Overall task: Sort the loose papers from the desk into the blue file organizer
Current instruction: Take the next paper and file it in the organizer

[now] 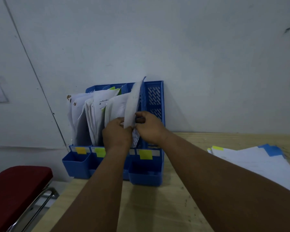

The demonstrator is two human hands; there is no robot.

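1. Blue plastic marks your landmark: the file organizer (pixel 155 104) stands upright against the wall at the back edge of the wooden desk (pixel 151 206).
2. Your left hand (pixel 116 134) sits in front of the organizer's middle slots, fingers curled onto the lower edge of a white sheet (pixel 131 108).
3. Your right hand (pixel 148 127) is just beside it, toward the organizer's right side, thumb and fingers pinching the same sheet from the other face.
4. The sheet stands nearly upright between your hands, its top leaning against a blue divider near the organizer's rightmost slot; whether its bottom is already inside a slot you cannot tell.
5. The slots left of the sheet hold filed papers (pixel 90 114) that fan out above the organizer's front.
6. Yellow and green sticky labels (pixel 146 154) sit on the organizer's front lip, above its small open bins.
7. Right of the organizer, well apart from it, the loose papers (pixel 258 166) lie stacked on the desk, with blue and yellow tabs at their far edge.
8. Left of the organizer, below desk level, is a red-cushioned chair (pixel 18 190).
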